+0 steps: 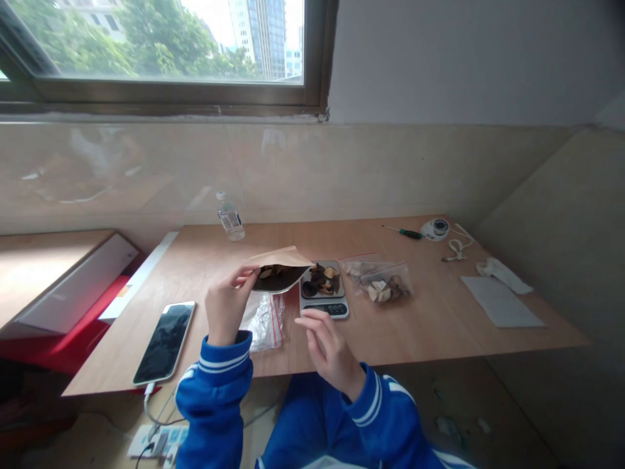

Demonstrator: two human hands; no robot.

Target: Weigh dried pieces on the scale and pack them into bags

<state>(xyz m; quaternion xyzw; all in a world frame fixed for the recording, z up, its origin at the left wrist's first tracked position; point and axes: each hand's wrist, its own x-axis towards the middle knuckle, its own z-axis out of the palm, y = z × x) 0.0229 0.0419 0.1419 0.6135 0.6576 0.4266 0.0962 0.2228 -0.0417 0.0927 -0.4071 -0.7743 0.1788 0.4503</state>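
My left hand (228, 303) is closed on the rim of a brown paper pouch (280, 257), tilted so its mouth gapes towards me. A few dried slices show inside its dark interior. Just right of the pouch stands a small kitchen scale (336, 310), bearing a heap of dark and pale dried slices (322, 279). My right hand (329, 352) hovers in front of the scale, fingers stretched out with nothing visible in them. Under the pouch lie clear zip bags (266, 322), partly hidden by it and my left hand.
Zip bags of dried pieces (385, 286) lie right of the scale. Farther right are a screwdriver (410, 233), a white dome camera (434, 229) with its cable, and white paper (502, 303). On the left are a charging phone (165, 342) and a bottle (230, 218).
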